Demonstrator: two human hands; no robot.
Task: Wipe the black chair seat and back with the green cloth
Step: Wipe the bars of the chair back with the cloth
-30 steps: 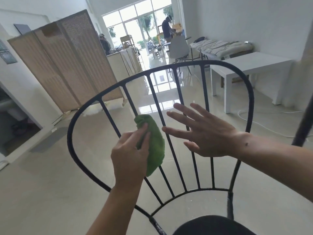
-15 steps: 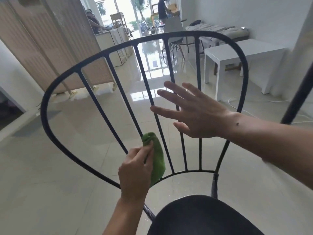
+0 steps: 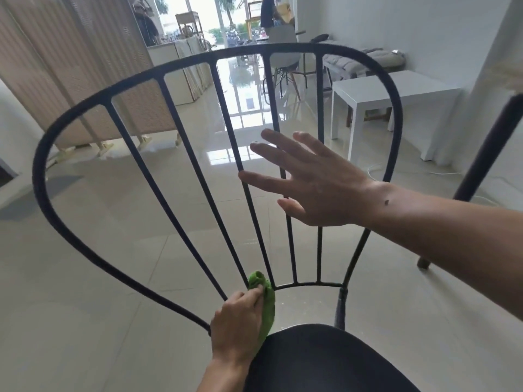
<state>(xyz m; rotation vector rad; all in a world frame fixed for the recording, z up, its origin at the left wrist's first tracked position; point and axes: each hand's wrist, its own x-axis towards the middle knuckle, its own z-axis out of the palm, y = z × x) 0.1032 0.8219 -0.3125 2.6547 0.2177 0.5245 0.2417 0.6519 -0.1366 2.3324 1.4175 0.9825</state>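
Observation:
A black metal chair stands in front of me, its curved back [image 3: 198,56] made of thin upright rods above a round black seat [image 3: 319,360]. My left hand [image 3: 237,326] grips the green cloth [image 3: 264,304] and presses it around the foot of a rod, just above the seat's left edge. My right hand [image 3: 308,182] hovers flat with fingers spread against the middle rods, holding nothing.
Glossy beige floor tiles surround the chair. A white side table [image 3: 393,94] stands to the right with a white cable [image 3: 441,173] on the floor beside it. A woven folding screen [image 3: 85,66] stands at the left. A person [image 3: 268,12] stands far back by the windows.
My left hand slid the green cloth down a rod from mid-height to its base near the seat. My right hand stayed spread on the middle rods.

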